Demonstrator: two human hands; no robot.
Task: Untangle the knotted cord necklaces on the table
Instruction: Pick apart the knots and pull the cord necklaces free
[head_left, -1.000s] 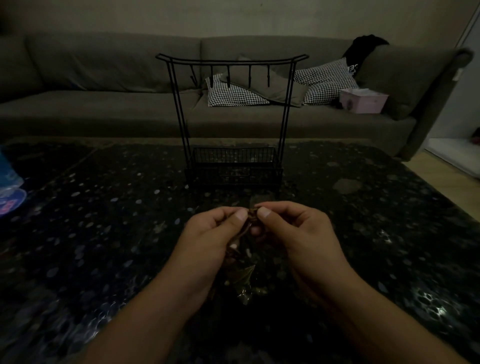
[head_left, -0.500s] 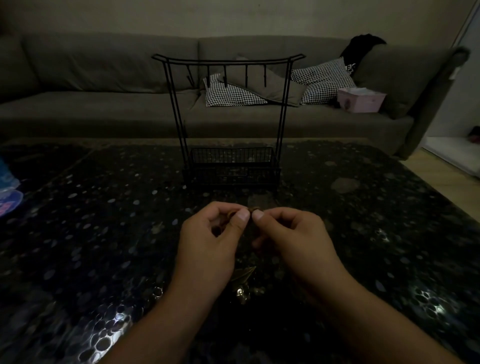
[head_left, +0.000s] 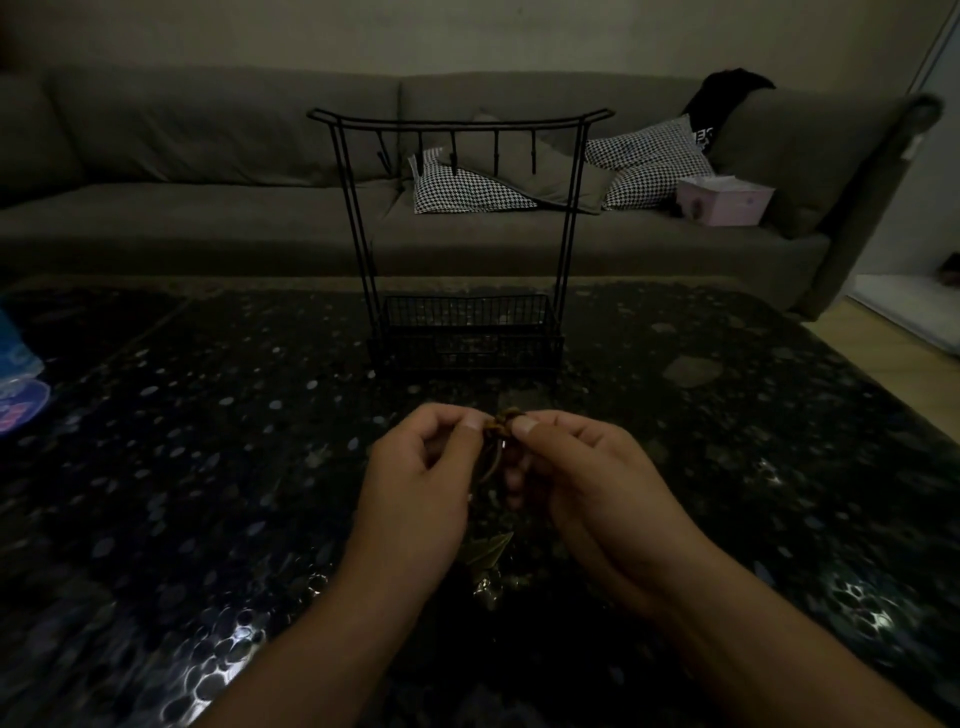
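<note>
Both hands met above the middle of the dark speckled table (head_left: 208, 467): my left hand (head_left: 415, 493) and right hand (head_left: 587, 488) each pinched the brown cord knot (head_left: 501, 420) between thumb and forefinger, cords and pendants (head_left: 488, 564) hanging to the tabletop between my wrists. Just beyond stood the black wire rack (head_left: 462, 332); the table lay bare on either side, its right edge near the floor.

The bench (head_left: 208, 467) has wide open room on both sides of the hands. Straight ahead, a tall black wire rack (head_left: 462, 260) stands in the way, with a basket (head_left: 467, 338) at its bottom. Far left, something blue (head_left: 21, 384) sits at the edge; it is too dim to tell what.
</note>
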